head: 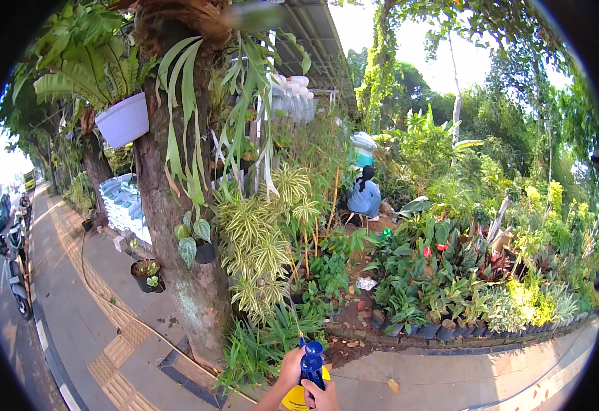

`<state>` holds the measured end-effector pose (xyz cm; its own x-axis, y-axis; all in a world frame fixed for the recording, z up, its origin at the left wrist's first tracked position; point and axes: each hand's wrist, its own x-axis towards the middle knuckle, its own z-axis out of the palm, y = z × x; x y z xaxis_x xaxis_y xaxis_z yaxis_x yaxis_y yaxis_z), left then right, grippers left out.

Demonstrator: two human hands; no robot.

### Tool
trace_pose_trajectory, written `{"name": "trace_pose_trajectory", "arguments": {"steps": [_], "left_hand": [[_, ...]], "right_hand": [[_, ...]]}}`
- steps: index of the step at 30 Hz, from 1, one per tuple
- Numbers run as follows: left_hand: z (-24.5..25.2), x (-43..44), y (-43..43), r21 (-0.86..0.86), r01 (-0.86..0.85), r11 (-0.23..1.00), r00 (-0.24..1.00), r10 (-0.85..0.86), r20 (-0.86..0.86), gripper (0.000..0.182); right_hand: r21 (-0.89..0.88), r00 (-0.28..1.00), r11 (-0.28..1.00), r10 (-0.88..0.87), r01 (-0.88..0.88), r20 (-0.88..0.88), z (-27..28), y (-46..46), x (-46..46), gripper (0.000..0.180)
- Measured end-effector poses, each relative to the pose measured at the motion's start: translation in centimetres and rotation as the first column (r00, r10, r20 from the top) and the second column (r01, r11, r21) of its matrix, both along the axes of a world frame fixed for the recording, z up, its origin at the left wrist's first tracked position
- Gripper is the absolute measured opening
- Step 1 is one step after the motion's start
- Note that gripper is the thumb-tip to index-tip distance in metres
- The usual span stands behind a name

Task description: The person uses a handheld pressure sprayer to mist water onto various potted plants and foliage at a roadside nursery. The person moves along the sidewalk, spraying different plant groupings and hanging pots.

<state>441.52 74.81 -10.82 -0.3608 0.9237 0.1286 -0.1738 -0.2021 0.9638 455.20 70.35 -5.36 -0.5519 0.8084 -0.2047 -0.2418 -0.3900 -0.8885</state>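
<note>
A hand pressure sprayer with a blue pump top (312,357) and a yellow tank (299,396) is held at the bottom centre. My left hand (292,367) is closed around the blue part near the nozzle. My right hand (321,394) grips the blue neck just below and to the right. A thin stream leaves the nozzle, up and slightly left, towards green-and-yellow striped plants (258,246) beside a tree trunk (176,277). Long green grassy leaves (258,344) grow at the trunk's foot, just left of the sprayer.
A person (365,195) in blue sits low among the plants. Rows of potted plants (446,329) line the brick-edged bed. A hanging black pot (148,277) and a white pot (123,120) are by the trunk. A hose (163,336) crosses the pavement; scooters stand at the left kerb.
</note>
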Motion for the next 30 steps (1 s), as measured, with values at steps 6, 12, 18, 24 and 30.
{"name": "trace_pose_trajectory", "arguments": {"steps": [6,12,18,24,30], "left_hand": [[-1.0,-0.7,-0.8,-0.097,0.033,0.995,0.999,-0.035,-0.018,0.038],[3.3,-1.0,-1.2,-0.043,0.01,0.999,0.995,-0.014,-0.103,0.037],[3.9,-3.9,-1.3,0.05,0.115,0.992,0.993,-0.114,-0.018,0.04],[1.7,-7.8,-2.8,0.031,0.209,0.978,0.925,-0.207,0.317,0.039],[2.0,-14.6,-4.1,0.108,0.296,0.949,0.894,-0.315,0.319,0.034]], "right_hand": [[-0.004,0.999,0.999,-0.034,0.034,-0.035,-1.7,-0.6,-1.0,0.031],[0.056,0.979,0.988,-0.134,0.144,-0.152,-1.3,-1.9,-2.4,0.029],[0.067,0.993,0.994,-0.084,0.09,-0.089,-1.7,-1.2,-4.8,0.029],[0.046,0.952,0.959,-0.284,0.281,0.111,-0.9,-3.7,-9.9,0.022],[0.101,0.915,0.918,-0.393,0.383,0.098,1.6,-6.7,-17.4,0.019]]}}
